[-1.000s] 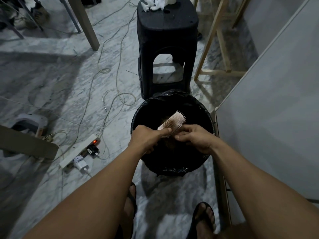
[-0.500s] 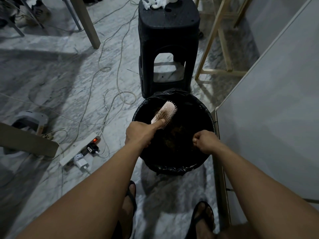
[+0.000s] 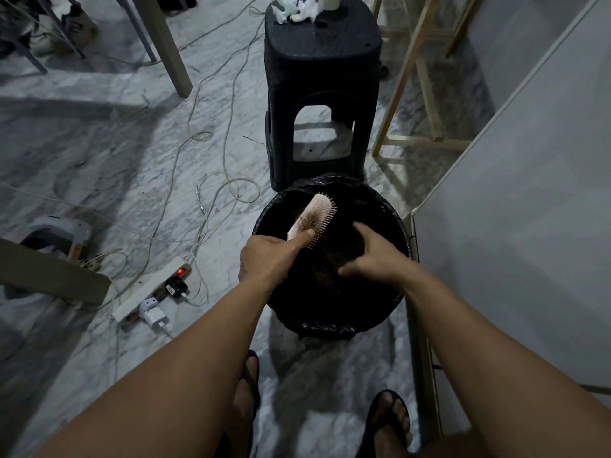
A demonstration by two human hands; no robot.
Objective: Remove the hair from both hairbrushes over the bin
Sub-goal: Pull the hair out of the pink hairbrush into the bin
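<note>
My left hand [image 3: 269, 257] grips the handle of a pale pink paddle hairbrush [image 3: 314, 218], index finger laid along it, and holds it tilted over the black bin [image 3: 393, 223] lined with a black bag. Brown hair still sits among the bristles near the handle. My right hand [image 3: 372, 256] hovers over the bin's middle with fingers spread and nothing in it. A dark clump of hair [image 3: 327, 272] lies inside the bin, below both hands. Only one hairbrush is in view.
A black plastic stool [image 3: 322, 81] with crumpled tissues on top stands just behind the bin. A power strip [image 3: 148, 289] with plugs and loose cables lies on the marble floor to the left. A white panel [image 3: 529, 209] rises on the right. My sandalled feet [image 3: 390, 421] are below.
My right hand pulled hair off the brush, drew back closed, and now has its fingers spread over the bin. The left hand carried the brush slightly away and to the left.
</note>
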